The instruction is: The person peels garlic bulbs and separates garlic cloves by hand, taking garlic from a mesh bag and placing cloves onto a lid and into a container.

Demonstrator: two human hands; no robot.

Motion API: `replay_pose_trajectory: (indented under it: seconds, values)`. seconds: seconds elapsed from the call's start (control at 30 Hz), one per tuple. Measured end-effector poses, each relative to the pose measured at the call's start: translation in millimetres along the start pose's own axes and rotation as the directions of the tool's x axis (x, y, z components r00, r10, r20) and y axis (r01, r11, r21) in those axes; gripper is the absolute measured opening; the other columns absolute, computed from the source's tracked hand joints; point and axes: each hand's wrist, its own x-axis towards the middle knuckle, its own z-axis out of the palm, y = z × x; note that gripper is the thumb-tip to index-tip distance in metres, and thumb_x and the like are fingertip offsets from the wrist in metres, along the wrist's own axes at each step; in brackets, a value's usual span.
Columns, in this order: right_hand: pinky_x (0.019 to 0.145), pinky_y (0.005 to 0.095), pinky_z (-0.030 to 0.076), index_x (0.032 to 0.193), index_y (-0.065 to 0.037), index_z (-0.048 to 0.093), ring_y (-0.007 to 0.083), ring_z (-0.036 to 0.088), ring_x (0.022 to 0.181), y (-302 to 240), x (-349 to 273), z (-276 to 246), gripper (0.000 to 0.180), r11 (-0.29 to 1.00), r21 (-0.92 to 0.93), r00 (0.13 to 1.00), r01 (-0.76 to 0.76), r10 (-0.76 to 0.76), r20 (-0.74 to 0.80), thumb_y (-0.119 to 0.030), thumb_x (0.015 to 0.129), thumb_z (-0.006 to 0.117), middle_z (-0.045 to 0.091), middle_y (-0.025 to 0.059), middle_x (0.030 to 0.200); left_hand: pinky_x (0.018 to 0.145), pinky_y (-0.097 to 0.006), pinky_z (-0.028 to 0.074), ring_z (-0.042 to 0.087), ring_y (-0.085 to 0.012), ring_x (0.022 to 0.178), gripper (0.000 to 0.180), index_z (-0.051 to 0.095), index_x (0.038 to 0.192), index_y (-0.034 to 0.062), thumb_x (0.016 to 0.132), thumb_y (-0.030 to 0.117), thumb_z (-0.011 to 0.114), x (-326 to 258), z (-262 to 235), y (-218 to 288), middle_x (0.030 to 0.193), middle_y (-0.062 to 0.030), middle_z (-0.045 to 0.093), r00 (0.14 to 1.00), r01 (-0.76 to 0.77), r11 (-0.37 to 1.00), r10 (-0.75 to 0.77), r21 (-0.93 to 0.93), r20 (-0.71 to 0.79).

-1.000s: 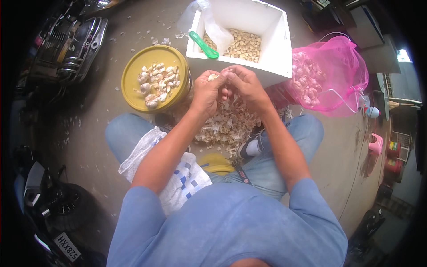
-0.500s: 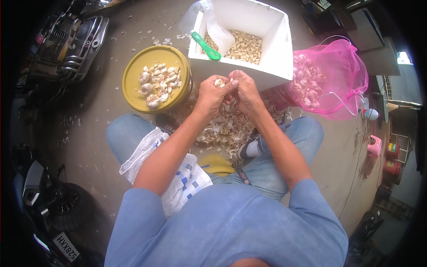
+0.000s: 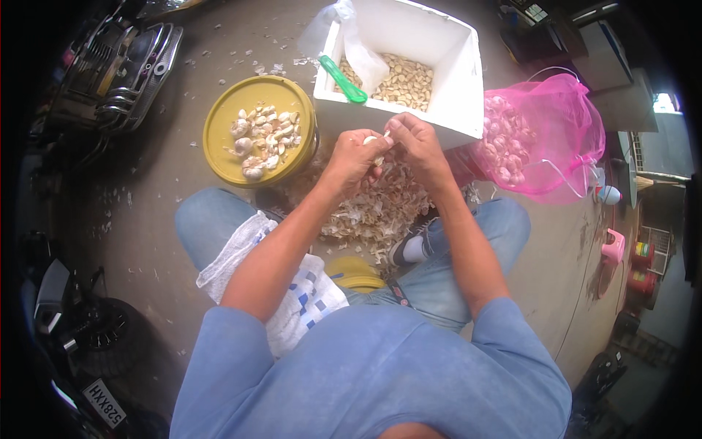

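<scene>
Garlic [image 3: 371, 140] sits in fingers [image 3: 406, 126], near the white box [image 3: 455, 134] edge.

Found one readable line: mixed dark letters and numerals on a white rectangular plate [image 3: 104, 403], set at a tilt, lower left, near a black tyre [image 3: 117, 351]. Spotted a small reddish emblem [image 3: 404, 301] on a dark strap [image 3: 397, 291] lying across the blue jeans [image 3: 439, 304]; marked as too tiny to read. Noted yellow and green label-like patches on a small container [image 3: 643, 250], far right; couldn't make out wording. Logged a red container [image 3: 640, 281] just below as too blurred to tell.
</scene>
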Motion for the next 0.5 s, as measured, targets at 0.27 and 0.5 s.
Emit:
replay_pose_trajectory:
  seconds: [0.27, 0.5]
  values:
    - [0.052, 0.0236, 0.042, 0.089, -0.005, 0.063, 0.0059, 0.055, 0.059, -8, -4, -3, 0.026, 0.860, -0.496, 0.990, 0.119, -0.142, -0.009, -0.025, 0.105, 0.059, 0.060, -0.0017, 0.071, 0.040, -0.024, 0.042, 0.054, -0.0070, 0.048, 0.023, 0.064, 0.089, 0.0036, 0.099, 0.024, 0.065, -6, 7, 7, 0.069, -0.0020, 0.061, 0.999, -0.014, 0.968, 0.004, 0.250, 0.039]
    - [0.045, 0.0235, 0.041, 0.086, -0.006, 0.062, 0.0071, 0.052, 0.052, 18, 2, 5, 0.032, 0.966, 0.218, 0.983, -0.142, 0.163, -0.081, -0.031, 0.104, 0.061, 0.057, -0.0017, 0.066, 0.042, -0.026, 0.042, 0.053, -0.0067, 0.048, 0.022, 0.067, 0.090, 0.0021, 0.098, 0.022, 0.067, -14, 22, -9, 0.067, -0.0011, 0.060, 0.992, -0.114, 0.971, 0.100, 0.212, 0.076]
